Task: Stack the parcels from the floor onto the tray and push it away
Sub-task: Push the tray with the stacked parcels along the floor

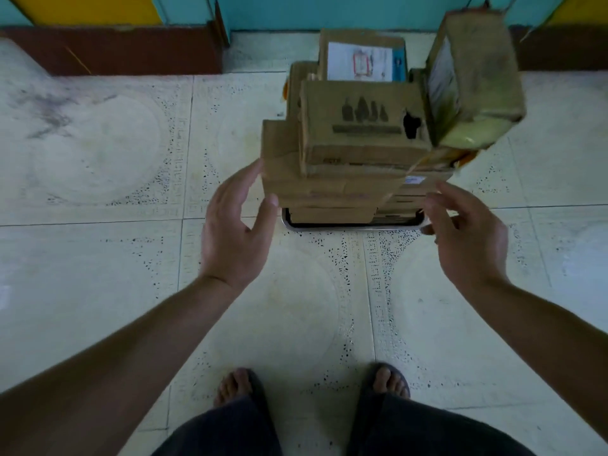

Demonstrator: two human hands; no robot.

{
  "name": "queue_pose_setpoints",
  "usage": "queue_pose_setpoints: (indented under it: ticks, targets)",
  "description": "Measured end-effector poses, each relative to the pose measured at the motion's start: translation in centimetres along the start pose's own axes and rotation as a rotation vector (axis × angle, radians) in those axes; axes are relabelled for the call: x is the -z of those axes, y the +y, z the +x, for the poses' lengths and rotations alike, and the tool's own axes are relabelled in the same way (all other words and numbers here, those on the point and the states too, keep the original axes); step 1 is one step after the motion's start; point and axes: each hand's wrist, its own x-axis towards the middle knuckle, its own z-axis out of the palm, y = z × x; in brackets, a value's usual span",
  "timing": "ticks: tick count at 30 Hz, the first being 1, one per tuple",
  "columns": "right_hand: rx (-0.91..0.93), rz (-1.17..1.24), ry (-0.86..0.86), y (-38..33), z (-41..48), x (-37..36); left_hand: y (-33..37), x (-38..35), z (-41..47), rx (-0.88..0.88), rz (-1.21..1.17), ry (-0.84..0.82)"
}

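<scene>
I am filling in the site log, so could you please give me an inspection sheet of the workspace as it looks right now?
Surface: pale speckled floor tiles, scuffed at far left.
Job's things: cardboard parcels stacked high on the metal tray; blurred tilted parcel at the upper right of the stack.
Clutter: nothing seen.
Grippers: left hand open, fingertips at the stack's left side; right hand open, beside the stack's right side, holding nothing.
Cables: nothing seen.
Surroundings: teal and yellow wall, brown skirting; sandalled feet below.
</scene>
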Motion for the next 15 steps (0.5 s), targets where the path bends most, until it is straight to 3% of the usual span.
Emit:
queue_pose_setpoints:
  ticks: [4,9,15]
  targets:
    - [-0.023,0.008,-0.071,-7.3,-2.6,4.8,6.9,5.8,-1.1,0.136,-0.05,-0.032]
    - [-0.058,0.008,-0.168,-17.5,-4.6,10.6,15.9,13.6,-1.0,0.512,-0.288,-0.124]
    - [-0.087,0.083,-0.278,-30.5,-6.3,15.7,25.5,26.8,1.2,0.571,-0.473,-0.086]
